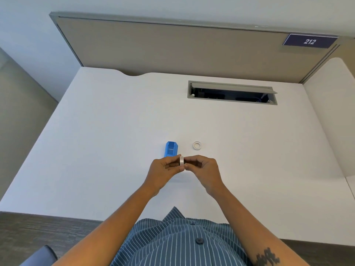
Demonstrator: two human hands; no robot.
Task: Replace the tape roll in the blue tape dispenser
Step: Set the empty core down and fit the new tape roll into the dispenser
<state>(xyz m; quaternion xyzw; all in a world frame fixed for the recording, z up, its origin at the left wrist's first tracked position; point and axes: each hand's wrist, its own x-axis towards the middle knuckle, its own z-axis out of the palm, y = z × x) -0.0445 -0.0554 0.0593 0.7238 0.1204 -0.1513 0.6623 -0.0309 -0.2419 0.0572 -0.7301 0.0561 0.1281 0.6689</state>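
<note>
White surface (115, 131) under me: both hands close on 1 tape roll (181, 162), left hand (163, 172) and right hand (203, 169) pinching its sides. Blue tape dispenser (171, 149) sits just beyond, open; another ring (197, 145) lies beside it. I should find the loose end before seating it.

The dispenser (171, 149) was bright blue; the ring (197, 145) on the desk (115, 131) was white, like the desk itself; the shirt (178, 242) was blue with thin white stripes; the partition (172, 48) was tan; the sign (309, 41) was navy with white numerals.
</note>
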